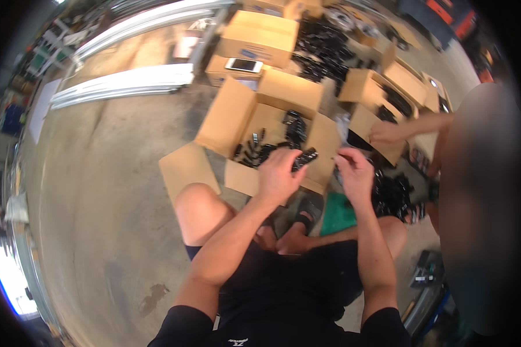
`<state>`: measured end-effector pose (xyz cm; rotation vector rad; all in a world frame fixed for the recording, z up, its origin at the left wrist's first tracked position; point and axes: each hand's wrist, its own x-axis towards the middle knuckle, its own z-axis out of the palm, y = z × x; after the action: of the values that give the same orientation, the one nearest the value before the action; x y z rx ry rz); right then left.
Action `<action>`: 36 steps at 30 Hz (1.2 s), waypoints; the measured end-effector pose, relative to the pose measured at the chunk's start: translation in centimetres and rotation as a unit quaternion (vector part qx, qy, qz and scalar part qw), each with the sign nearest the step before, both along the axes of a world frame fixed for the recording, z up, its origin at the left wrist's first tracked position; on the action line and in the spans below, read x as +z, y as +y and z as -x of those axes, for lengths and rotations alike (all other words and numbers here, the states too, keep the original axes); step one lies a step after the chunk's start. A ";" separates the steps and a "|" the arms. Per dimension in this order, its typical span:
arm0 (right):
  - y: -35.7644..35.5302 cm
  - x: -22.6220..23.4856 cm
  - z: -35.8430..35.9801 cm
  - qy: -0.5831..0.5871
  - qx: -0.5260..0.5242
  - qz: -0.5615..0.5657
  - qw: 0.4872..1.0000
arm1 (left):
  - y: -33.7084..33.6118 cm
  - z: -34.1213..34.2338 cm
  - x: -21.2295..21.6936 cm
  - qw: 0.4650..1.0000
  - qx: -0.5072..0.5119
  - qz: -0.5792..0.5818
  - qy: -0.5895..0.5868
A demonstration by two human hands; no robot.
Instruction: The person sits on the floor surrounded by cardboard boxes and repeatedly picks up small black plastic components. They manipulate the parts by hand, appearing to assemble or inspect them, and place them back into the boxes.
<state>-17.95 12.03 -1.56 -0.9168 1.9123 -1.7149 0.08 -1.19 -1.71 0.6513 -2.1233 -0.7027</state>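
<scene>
Our crossed legs sit nearest on the concrete floor (98, 191), with the open cardboard box (272, 130) just beyond our knees, its flaps spread and a scatter of small black parts (260, 151) lying along its bottom. To our right a second person's hand (385, 133) works at another carton (382, 87), well apart from ours. Our left hand (278, 173) hangs over the box's near edge with its fingers closed around one black part (305, 157), which juts out toward the right. Our right hand (353, 170) is just beside it, fingertips pinched together; whether anything sits between them we cannot tell. We judge it best to keep the left grip steady and bring the pinch squarely to the jutting end.
</scene>
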 end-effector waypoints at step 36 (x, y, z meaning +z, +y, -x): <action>0.1 2.4 -3.4 0.392 0.056 0.004 0.918 | 1.5 1.6 1.2 0.991 -0.059 0.117 -0.040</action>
<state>-14.56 12.16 0.80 -1.8874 2.2350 -1.3853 -1.48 0.32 -0.49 0.4369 -2.2889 -0.4859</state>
